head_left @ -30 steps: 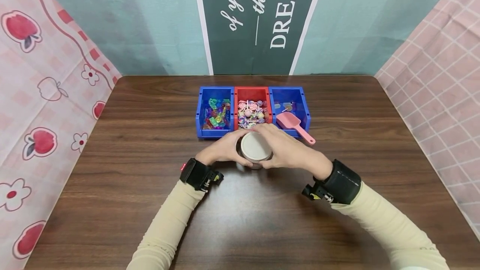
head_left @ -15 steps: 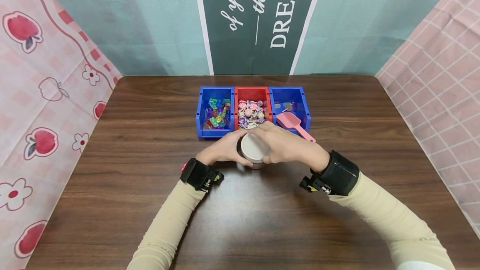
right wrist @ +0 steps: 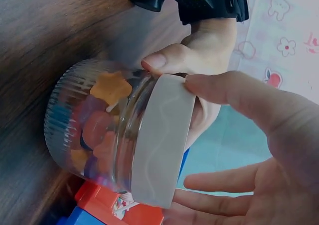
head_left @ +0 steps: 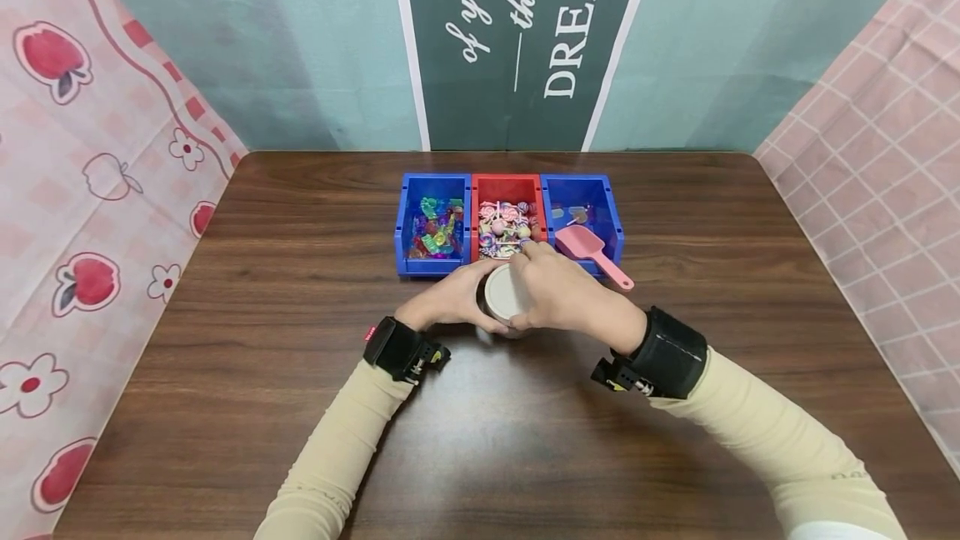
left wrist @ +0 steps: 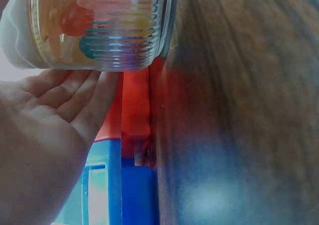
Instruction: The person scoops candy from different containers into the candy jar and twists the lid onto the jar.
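Observation:
A ribbed clear jar (right wrist: pixel 92 125) with colourful star-shaped and rounded pieces inside stands on the table, capped by a white lid (right wrist: pixel 163 140). My left hand (head_left: pixel 450 297) holds the jar from the left, thumb at the near side and fingers behind it. In the left wrist view, those fingers lie along the glass. My right hand (head_left: pixel 566 290) grips the lid from the right, its thumb at the near edge and the other fingers reaching over to the far edge, covering part of the lid in the head view.
Behind the jar stand three joined bins: a blue bin (head_left: pixel 402 227) with coloured translucent pieces, a red bin (head_left: pixel 507 184) with lollipop-like pieces, and another blue bin (head_left: pixel 611 219) with few pieces. A pink scoop (head_left: pixel 588 248) rests across that bin's front edge.
My right hand has shifted slightly left and rolled over the lid, its fingers regripping at the far and near edges. The left hand and the jar have stayed in place.

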`<action>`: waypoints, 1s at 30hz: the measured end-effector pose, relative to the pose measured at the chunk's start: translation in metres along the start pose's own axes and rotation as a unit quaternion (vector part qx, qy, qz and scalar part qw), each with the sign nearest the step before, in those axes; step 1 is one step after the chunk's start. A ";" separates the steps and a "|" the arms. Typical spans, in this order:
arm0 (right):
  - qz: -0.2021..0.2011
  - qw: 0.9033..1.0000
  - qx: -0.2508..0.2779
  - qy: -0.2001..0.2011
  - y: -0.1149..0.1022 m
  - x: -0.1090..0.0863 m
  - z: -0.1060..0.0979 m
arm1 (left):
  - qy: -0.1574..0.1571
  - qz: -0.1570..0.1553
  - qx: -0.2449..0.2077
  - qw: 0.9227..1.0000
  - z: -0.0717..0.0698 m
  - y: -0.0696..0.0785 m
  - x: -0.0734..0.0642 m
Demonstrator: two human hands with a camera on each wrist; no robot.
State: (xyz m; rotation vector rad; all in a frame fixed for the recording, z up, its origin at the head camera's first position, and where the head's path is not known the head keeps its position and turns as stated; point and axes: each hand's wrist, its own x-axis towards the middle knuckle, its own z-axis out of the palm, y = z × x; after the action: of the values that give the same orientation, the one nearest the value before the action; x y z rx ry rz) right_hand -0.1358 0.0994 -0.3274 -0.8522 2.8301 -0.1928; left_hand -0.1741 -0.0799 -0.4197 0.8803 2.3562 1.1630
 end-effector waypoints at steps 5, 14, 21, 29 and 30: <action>-0.003 1.000 0.004 -0.007 0.002 0.004 0.001 | -0.004 0.001 0.000 1.000 0.000 0.001 -0.001; -0.029 0.999 -0.002 -0.020 0.007 0.010 0.000 | -0.007 0.000 -0.004 1.000 -0.001 0.000 0.000; -0.057 0.997 0.019 -0.050 0.009 0.010 -0.006 | -0.016 0.002 -0.013 1.000 0.001 0.000 0.000; -0.064 0.993 0.042 -0.094 0.007 0.010 -0.019 | -0.015 -0.001 -0.027 1.000 0.001 0.001 0.000; -0.063 0.992 0.041 -0.097 0.006 0.011 -0.020 | -0.015 -0.001 -0.027 1.000 0.001 0.001 0.000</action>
State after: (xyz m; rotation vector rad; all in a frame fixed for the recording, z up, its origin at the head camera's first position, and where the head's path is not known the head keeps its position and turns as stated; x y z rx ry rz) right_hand -0.1519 0.0999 -0.3108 -0.9764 2.5726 -0.2271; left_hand -0.1732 -0.0795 -0.4195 0.8692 2.2902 1.1994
